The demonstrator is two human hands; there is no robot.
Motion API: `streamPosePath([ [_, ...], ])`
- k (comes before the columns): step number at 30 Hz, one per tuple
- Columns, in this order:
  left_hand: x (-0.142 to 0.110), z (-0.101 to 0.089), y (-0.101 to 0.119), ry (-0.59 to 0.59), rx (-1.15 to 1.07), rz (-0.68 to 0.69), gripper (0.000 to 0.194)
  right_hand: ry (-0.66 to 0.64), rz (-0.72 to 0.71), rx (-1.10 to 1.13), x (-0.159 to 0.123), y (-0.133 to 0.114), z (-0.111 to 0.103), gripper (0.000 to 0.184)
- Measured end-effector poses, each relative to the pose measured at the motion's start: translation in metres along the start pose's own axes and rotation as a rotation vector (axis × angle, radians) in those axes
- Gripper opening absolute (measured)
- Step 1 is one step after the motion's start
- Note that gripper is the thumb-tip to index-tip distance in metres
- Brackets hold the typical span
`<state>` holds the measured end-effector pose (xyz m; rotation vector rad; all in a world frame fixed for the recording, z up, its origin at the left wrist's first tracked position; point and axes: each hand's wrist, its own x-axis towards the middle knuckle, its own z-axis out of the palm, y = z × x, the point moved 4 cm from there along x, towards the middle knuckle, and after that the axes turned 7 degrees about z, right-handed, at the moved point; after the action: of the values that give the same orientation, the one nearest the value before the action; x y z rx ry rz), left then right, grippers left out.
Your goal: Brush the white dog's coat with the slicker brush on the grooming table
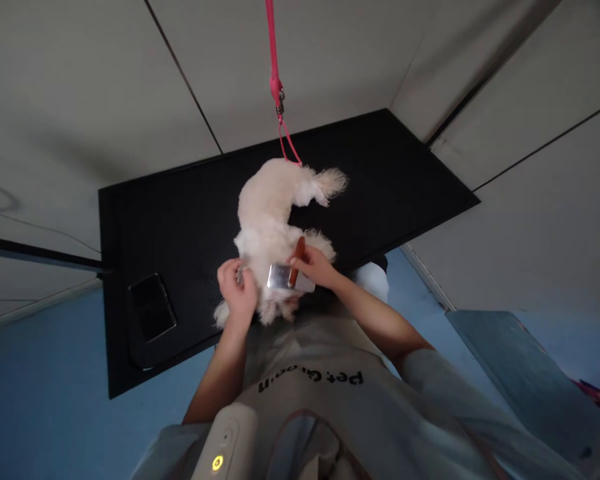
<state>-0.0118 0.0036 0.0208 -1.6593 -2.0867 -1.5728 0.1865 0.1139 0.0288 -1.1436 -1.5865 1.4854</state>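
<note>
A small white fluffy dog stands on a black table, its head toward the far wall, clipped to a pink leash that runs upward. My left hand is closed on the fur at the dog's rear. My right hand grips the brown handle of a slicker brush, whose metal pad rests against the dog's hindquarters. The dog's back legs are partly hidden behind my hands.
A dark phone lies on the table's near left part. Grey wall panels rise behind the table. The floor is blue. A white device with a lit yellow button hangs at my chest.
</note>
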Motion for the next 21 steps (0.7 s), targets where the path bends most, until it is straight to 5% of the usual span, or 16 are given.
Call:
streamPosePath([
  [3,-0.009,0.006,0.035,-0.216,-0.026,0.242,0.017,0.362,0.021,0.189,0.009,0.019,-0.022,0.038],
  [7,-0.026,0.022,0.042,-0.455,0.038,0.365,0.012,0.207,0.058,0.193,0.014,0.032,-0.020,0.038],
  [11,-0.032,0.012,0.018,-0.397,0.002,0.335,0.012,0.511,0.069,0.215,0.005,0.037,-0.028,0.037],
  [12,-0.033,0.007,0.013,-0.367,-0.003,0.323,0.011,0.518,0.057,0.213,0.004,0.036,-0.026,0.036],
  [16,-0.038,-0.011,0.000,-0.287,-0.046,0.306,0.012,0.181,0.091,0.132,0.014,0.031,-0.009,0.033],
  [19,-0.043,-0.019,-0.006,-0.268,-0.033,0.281,0.012,0.389,0.065,0.134,0.022,0.023,-0.018,0.032],
  [21,-0.045,-0.023,-0.010,-0.280,-0.021,0.264,0.011,0.357,0.011,0.112,0.026,0.016,-0.015,0.029],
])
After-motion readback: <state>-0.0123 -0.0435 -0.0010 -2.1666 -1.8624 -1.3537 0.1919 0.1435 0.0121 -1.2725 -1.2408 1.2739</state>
